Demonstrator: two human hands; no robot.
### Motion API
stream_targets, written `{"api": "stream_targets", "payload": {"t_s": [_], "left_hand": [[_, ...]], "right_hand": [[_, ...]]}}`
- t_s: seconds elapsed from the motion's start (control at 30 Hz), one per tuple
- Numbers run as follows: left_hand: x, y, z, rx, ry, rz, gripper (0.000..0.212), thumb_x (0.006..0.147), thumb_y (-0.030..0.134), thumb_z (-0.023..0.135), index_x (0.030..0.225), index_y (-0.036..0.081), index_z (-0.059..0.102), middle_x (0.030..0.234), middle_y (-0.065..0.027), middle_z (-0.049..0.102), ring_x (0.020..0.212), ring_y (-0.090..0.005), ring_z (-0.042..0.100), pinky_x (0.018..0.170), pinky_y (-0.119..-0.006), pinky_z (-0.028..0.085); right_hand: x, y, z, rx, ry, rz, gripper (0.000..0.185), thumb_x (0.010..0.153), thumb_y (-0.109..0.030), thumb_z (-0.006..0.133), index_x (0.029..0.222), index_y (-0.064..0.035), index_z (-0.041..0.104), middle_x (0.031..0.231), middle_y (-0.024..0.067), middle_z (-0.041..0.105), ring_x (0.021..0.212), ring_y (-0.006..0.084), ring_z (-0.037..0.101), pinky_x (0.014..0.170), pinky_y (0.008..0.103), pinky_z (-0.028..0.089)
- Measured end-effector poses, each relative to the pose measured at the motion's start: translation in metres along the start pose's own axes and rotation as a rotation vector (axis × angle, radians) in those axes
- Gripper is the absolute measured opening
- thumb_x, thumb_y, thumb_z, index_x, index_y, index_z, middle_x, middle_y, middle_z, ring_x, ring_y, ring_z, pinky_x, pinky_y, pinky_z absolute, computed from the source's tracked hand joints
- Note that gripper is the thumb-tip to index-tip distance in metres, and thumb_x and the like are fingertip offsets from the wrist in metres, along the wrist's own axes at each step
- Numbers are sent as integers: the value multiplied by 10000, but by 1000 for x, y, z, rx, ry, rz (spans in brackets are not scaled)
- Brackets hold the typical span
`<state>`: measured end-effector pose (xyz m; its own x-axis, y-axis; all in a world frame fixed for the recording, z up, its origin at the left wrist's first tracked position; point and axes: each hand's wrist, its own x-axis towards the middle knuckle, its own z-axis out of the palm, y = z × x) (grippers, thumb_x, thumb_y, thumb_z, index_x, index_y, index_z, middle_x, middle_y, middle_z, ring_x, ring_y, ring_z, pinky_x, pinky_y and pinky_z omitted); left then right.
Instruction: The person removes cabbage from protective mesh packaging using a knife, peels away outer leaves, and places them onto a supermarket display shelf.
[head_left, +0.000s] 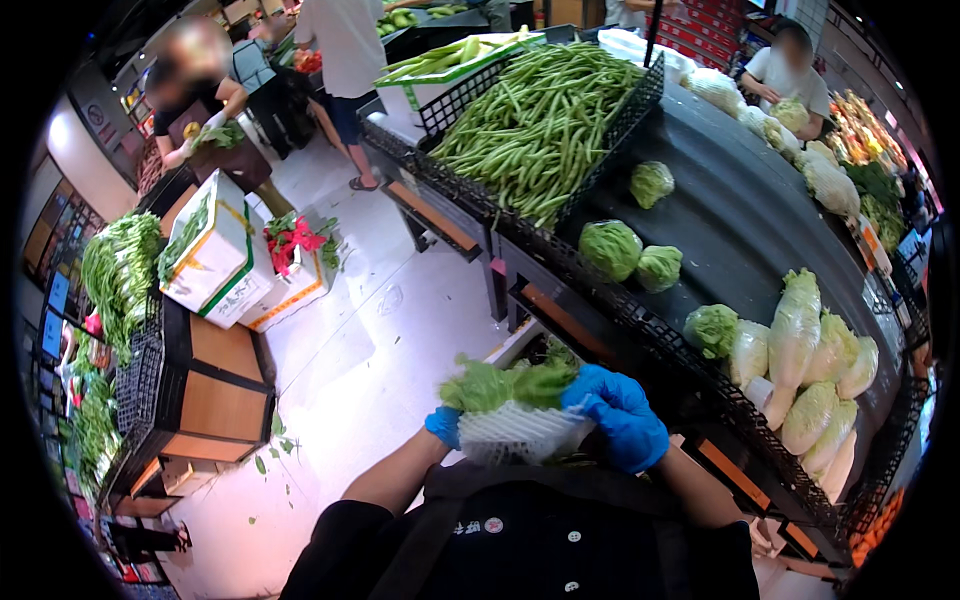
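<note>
A leafy green vegetable head (510, 386), blurred and probably lettuce, is in front of my chest, its lower part inside a white foam net sleeve (517, 435). My left hand (443, 427), in a blue glove, holds it from the left; most of those fingers are hidden behind the sleeve. On the other side my right hand (619, 416), also blue-gloved, has its fingers closed on the sleeve's upper edge beside the leaves. Below the vegetable, part of a white box (517, 341) with greens inside shows at the stand's foot.
To my right is a black display stand (720, 225) with a mesh rim. It bears green beans (540, 120), wrapped round lettuces (611, 250) and wrapped Chinese cabbages (795, 330). Foam boxes (225, 262) stand at left. Another person (217, 112) holds greens; a second (795, 82) handles a vegetable.
</note>
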<state>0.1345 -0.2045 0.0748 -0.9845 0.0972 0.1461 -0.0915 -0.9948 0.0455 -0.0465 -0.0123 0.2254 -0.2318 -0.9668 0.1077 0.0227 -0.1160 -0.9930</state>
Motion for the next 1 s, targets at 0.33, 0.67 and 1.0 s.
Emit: {"api": "stream_targets", "payload": {"t_s": [0.33, 0.67, 1.0], "left_hand": [[-61, 35, -51, 221, 550, 731, 747, 922, 647, 301, 1471, 142, 337, 1499, -124, 357, 1343, -374, 368, 1103, -572, 291], [-29, 42, -20, 79, 37, 553, 594, 978, 466, 393, 1447, 102, 371, 1470, -143, 400, 1311, -359, 421, 1105, -521, 325], [17, 14, 50, 772, 483, 220, 762, 794, 235, 711, 1449, 75, 354, 1419, -117, 455, 1279, -268, 467, 1083, -410, 377]], "right_hand": [[-12, 41, -62, -241, -34, 278, 362, 633, -85, 730, 541, -59, 382, 540, 28, 367, 533, 130, 364, 536, 303, 328], [39, 98, -9, -612, 53, 165, 1059, 686, -496, 798, 1484, -38, 273, 1465, 241, 340, 1345, 365, 360, 1116, 446, 305], [26, 74, 15, 549, 390, 147, 922, 679, 6, 828, 1441, -113, 323, 1413, 110, 406, 1269, 258, 450, 1044, 410, 440]]}}
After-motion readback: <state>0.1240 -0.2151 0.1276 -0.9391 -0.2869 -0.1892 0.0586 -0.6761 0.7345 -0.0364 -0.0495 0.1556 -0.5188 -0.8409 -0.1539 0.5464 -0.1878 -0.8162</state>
